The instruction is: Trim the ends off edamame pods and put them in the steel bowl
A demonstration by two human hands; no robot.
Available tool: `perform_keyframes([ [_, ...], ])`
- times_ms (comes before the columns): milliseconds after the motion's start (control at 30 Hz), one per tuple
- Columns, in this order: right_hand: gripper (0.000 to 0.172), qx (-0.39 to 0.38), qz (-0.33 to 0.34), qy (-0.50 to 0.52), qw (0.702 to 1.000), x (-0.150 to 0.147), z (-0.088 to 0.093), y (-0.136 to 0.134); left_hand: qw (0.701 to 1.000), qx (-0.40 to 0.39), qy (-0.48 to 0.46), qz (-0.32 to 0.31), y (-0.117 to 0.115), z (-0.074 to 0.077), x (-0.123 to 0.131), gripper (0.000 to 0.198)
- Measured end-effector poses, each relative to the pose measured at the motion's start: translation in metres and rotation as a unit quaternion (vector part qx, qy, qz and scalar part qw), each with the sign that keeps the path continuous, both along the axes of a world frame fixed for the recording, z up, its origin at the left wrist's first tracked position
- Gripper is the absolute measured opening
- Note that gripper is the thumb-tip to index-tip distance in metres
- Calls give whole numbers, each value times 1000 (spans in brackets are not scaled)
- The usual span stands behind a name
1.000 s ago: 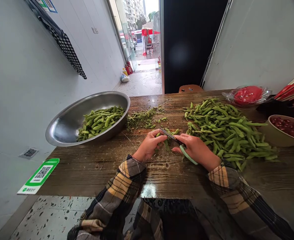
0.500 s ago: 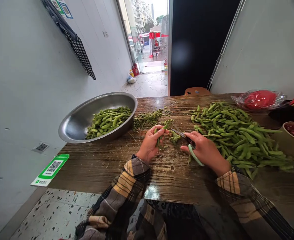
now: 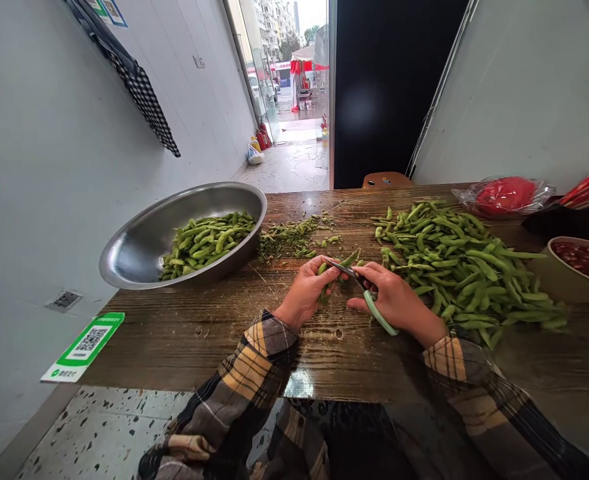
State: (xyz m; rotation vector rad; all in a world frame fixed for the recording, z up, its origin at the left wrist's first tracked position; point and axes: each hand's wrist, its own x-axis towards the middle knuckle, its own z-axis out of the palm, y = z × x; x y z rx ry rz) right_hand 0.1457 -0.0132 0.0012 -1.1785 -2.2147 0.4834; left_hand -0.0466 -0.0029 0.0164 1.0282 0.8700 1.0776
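Beside green scraps (image 3: 291, 238), a metal bowl (image 3: 137, 248) holds bean pods (image 3: 208, 241).

At the left end of my worktop (image 3: 174, 353), a green-and-white card (image 3: 85, 347) shows a QR code above small Chinese characters, too blurred for me; the far banner (image 3: 282, 66) outside is unreadable too.

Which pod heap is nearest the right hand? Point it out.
The loose heap on the table, beside the right hand; the other heap sits inside the metal bowl, farther left.
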Motion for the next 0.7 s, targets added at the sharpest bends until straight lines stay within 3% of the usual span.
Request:
perform_keyframes([
  [367,39,31,-15,11,999,-1,-3,1,999,-26,-36,18,2,1,-1,24],
  [533,41,62,-88,67,992,6,-3,8,994,-45,-89,40,7,7,-12,21],
  [700,49,62,-110,85,988,10,-3,12,997,24,22,73,12,3,-17,14],
])
